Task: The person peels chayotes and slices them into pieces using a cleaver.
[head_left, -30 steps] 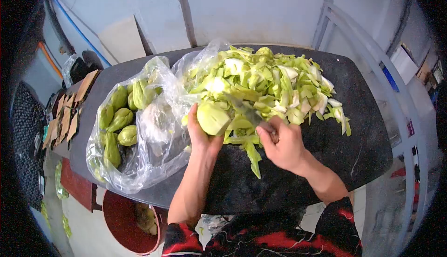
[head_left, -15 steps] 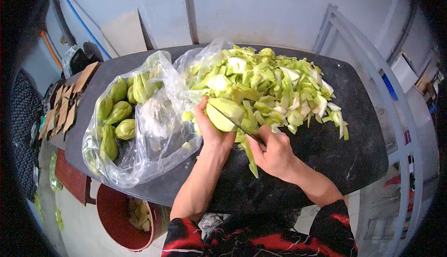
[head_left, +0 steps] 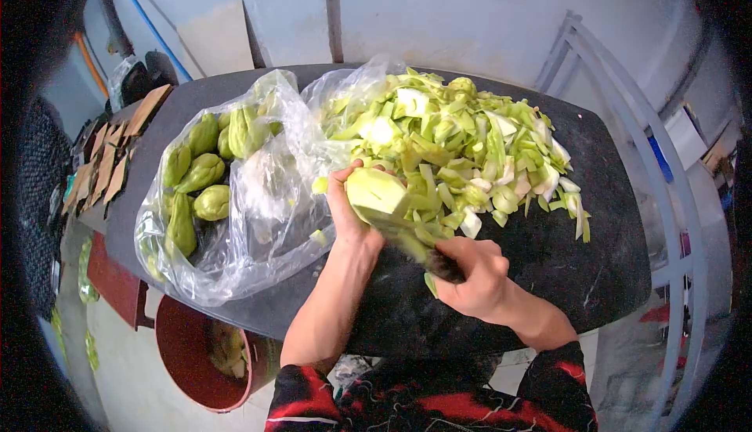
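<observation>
My left hand point(head_left: 351, 216) is wrapped round a pale green peeled chayote point(head_left: 377, 192) over the dark table point(head_left: 486, 307). In my right hand point(head_left: 479, 279) is the dark handle of a knife point(head_left: 407, 242), whose blade is smeared by motion just below the chayote. Behind both hands lies a big heap of green peels and pale pieces point(head_left: 470, 142). To the left, a clear plastic bag point(head_left: 270, 252) holds several unpeeled chayotes point(head_left: 202, 172).
A red bin point(head_left: 184, 361) with pale scraps inside stands on the floor at the lower left. Pieces of cardboard point(head_left: 149, 111) lie beyond the table's left edge. A grey metal rail point(head_left: 627, 119) runs along the right side. A pale wall rises behind the table.
The blade, across the chayote's face half a second ago, is now lower beside it. My right hand has moved down and slightly right. The whole view has shifted a little.
</observation>
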Available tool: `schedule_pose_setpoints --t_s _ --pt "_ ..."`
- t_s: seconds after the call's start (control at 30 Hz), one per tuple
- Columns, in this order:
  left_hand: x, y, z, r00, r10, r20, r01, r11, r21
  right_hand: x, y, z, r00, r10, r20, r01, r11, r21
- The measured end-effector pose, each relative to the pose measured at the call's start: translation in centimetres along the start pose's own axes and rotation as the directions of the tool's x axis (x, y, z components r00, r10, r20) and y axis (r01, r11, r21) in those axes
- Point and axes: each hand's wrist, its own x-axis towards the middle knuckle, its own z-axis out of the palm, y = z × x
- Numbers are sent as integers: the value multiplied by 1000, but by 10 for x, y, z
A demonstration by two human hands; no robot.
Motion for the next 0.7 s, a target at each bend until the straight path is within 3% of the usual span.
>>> schedule_pose_setpoints --t_s 0.27,0.33,0.47,0.5,0.57,0.7 --pt "-16 -2 17 999 33 4 -34 998 44 -2 7 6 1000 10 12 -9 996 -85" --pt "-17 -3 18 996 79 -48 -74 992 99 -5 15 10 977 153 146 -156 988 7" --pt "-9 0 6 999 48 -14 -47 997 64 0 11 8 964 186 189 -190 982 -1" --pt "-8 1 6 999 44 -5 -43 997 68 2 8 7 964 185 189 -188 982 0" --pt "-8 2 6 999 39 2 -39 997 71 6 1 6 990 139 19 -139 990 7" --pt "-11 1 8 999 35 -15 -34 996 87 3 3 3 995 101 26 -102 995 19"
